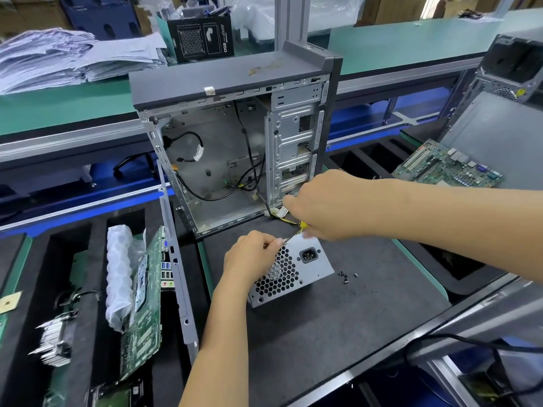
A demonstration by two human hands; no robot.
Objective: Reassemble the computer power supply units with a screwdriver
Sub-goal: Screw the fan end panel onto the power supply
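Metal power supply (296,268); right hand (320,207) gripping screwdriver (293,235).

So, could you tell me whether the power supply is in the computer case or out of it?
Out: the power supply sits on the dark mat in front of the open computer case.

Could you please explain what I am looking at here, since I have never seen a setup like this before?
This is a single picture from a camera worn on a person's head, looking down at their own two bare hands; there is no robot. On the dark work mat lies a grey power supply unit, with a few loose black screws beside it. The right hand grips a yellow-handled screwdriver, whose tip points at the unit's top corner. The left hand grips the unit at that corner. Behind stands an open, nearly empty computer case. Circuit boards stand in foam slots at the left.
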